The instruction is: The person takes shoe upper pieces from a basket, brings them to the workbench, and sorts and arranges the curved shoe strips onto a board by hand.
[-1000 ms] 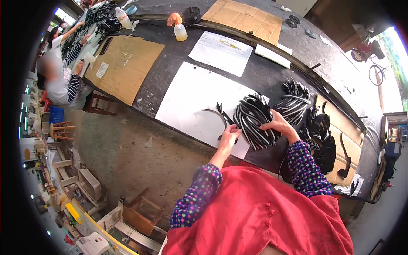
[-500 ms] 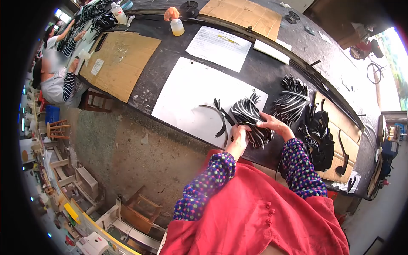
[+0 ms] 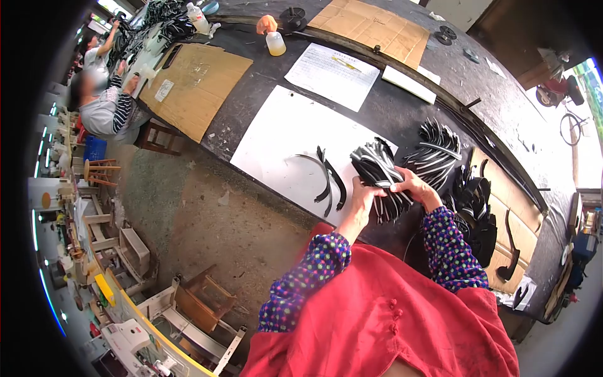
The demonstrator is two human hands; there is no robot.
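Observation:
A thick bundle of black-and-white strips (image 3: 375,162) is held between my two hands, over the right end of a white sheet (image 3: 270,141). My left hand (image 3: 362,204) closes on its near left side, while my right hand (image 3: 418,187) grips it from the right with the thumb across the strips. Left of the bundle, a few loose curved strips (image 3: 326,179) lie on the white sheet. Another bundle of strips (image 3: 434,151), tied with a light band, rests just beyond my right hand. A heap of black strips (image 3: 472,210) lies to the right of my right wrist.
On the dark table (image 3: 239,103) lie a printed paper (image 3: 333,75), a cardboard sheet (image 3: 195,81) and a bottle with an orange top (image 3: 275,44). More cardboard (image 3: 518,226) is at the right. At the far left, a co-worker in striped sleeves (image 3: 107,107) sits at the table.
Both hands have shifted slightly right with the bundle, and its far end now turns up towards me. The loose strips stay on the sheet. The whole view has moved a little.

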